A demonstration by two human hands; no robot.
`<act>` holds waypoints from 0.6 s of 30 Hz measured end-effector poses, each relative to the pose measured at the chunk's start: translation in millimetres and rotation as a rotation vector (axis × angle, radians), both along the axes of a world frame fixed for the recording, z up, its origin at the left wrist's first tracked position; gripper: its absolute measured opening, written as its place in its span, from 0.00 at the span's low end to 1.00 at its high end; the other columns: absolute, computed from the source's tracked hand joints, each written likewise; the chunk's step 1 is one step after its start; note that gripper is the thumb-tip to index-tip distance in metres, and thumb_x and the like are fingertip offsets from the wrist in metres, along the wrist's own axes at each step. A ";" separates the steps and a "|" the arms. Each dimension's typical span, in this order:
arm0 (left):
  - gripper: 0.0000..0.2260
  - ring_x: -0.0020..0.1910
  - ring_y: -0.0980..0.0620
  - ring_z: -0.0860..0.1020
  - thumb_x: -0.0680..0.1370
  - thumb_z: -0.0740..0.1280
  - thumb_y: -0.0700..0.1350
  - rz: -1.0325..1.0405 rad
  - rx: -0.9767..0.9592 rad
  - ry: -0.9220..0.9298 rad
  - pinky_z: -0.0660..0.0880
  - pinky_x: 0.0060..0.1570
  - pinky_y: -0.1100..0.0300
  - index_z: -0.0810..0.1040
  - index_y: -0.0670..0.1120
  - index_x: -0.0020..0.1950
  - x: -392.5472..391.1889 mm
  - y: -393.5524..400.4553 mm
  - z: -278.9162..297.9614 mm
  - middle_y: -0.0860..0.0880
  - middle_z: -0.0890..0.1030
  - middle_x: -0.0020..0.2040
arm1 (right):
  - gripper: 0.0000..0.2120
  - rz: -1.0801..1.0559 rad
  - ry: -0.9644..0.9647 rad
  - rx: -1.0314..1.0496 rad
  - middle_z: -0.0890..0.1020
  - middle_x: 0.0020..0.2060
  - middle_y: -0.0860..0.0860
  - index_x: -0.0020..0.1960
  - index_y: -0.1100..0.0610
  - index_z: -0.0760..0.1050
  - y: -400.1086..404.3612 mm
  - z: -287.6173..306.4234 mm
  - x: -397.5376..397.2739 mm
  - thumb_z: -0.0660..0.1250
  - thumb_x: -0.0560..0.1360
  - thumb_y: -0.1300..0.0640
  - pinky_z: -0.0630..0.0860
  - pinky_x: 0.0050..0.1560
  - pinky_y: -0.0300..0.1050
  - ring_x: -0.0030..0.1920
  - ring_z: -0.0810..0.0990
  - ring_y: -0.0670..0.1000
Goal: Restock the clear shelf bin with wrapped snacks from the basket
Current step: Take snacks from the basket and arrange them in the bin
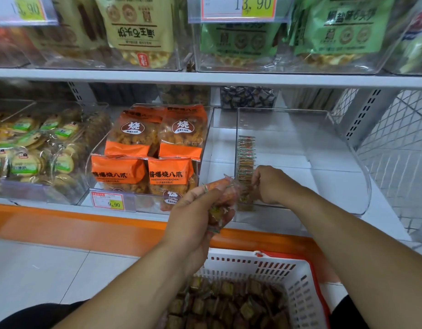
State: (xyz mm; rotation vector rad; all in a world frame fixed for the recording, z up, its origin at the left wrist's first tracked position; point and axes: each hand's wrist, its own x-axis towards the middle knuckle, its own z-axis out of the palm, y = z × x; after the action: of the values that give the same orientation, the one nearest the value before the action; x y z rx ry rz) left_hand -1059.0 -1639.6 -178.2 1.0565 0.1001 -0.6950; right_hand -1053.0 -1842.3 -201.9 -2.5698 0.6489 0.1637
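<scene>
Knelt or crouched before the lower shelf [229, 78], basket [297, 276] kept close below and between the arms so each reach stayed short.

Left hand [200, 210]: grip closed round a bunch of wrapped snacks [223, 186], orange-and-clear wrappers poking out past the fingers; held just left of the clear shelf bin [347, 162], level with its front edge, apparently as a ready supply for the other hand.

Right hand [268, 184]: inside the bin at its front left corner, fingers curled at the near end of a row of packets [246, 157]. Seemed pinched on a packet, though blur and the hand's own back hid the fingertips, so not certain.

Row stood on edge, tight against the bin's left wall, running front to back; stacked upright probably to pack densely and leave labels showing. Rest of the bin bare, so restocking judged barely begun.

Basket held many more brown-and-orange packets [229, 302], loosely heaped.

Next door to the left, a bin of orange bags [148, 150], already full, with a price tag [107, 201] at its front; further left, a bin of round biscuits [34, 148]. Above, tan and green bags behind clear fronts.

Risk judged: leaning row toppling sideways into the empty space while unsupported.
</scene>
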 end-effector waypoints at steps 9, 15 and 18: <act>0.16 0.43 0.49 0.85 0.68 0.77 0.49 -0.072 -0.061 -0.140 0.81 0.38 0.59 0.85 0.44 0.53 -2.1 9.5 3.5 0.41 0.86 0.50 | 0.20 0.228 -0.306 0.755 0.87 0.45 0.47 0.57 0.45 0.82 41.1 55.9 -57.0 0.77 0.67 0.39 0.83 0.42 0.43 0.43 0.87 0.49; 0.19 0.40 0.49 0.83 0.67 0.79 0.53 -0.035 -0.018 0.000 0.80 0.36 0.58 0.85 0.43 0.51 -7.5 10.4 8.6 0.44 0.83 0.43 | 0.20 0.101 -0.639 0.334 0.84 0.47 0.42 0.54 0.45 0.81 38.5 53.4 -71.0 0.83 0.66 0.55 0.77 0.45 0.31 0.48 0.82 0.41; 0.19 0.39 0.48 0.81 0.69 0.76 0.58 -0.205 -0.028 0.066 0.79 0.33 0.59 0.87 0.45 0.50 -12.5 11.4 16.3 0.45 0.83 0.44 | 0.22 0.223 -0.833 0.118 0.79 0.50 0.39 0.54 0.44 0.80 48.8 49.3 -78.5 0.79 0.67 0.64 0.73 0.48 0.25 0.52 0.78 0.38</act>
State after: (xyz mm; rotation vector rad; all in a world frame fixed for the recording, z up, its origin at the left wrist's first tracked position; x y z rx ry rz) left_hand -1071.5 -1628.2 -161.8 1.0257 0.0385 -0.9146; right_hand -1131.5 -1793.4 -152.6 -2.2870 0.0339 -0.7347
